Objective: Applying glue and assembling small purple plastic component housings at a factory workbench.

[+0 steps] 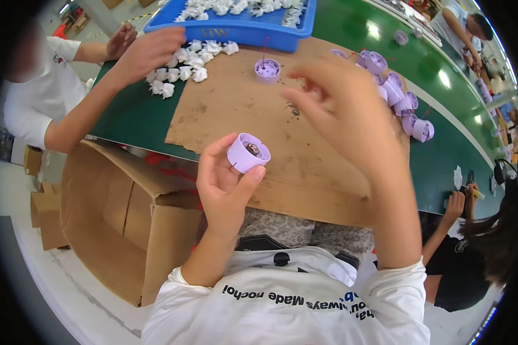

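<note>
My left hand (pixel 221 181) grips a lilac round plastic housing (pixel 243 163) between thumb and fingers, above the near part of a cardboard sheet (pixel 213 123). The housing's open end tilts up and shows a dark and coppery part inside. My right hand (pixel 336 95) is raised over the sheet's right side, slightly blurred, with thumb and forefinger apart and nothing visible between them. Left of its fingertips, another lilac housing (pixel 267 72) stands on the sheet with a thin red wire sticking up. Small dark bits, perhaps screws (pixel 294 109), lie scattered below that hand.
A blue tray (pixel 230 37) of white pieces stands at the back; more white pieces (pixel 184 72) lie by it. Several lilac housings (pixel 392 92) cluster at right. A co-worker's hand (pixel 149 54) reaches in from the left. An open cardboard box (pixel 112 213) stands below left.
</note>
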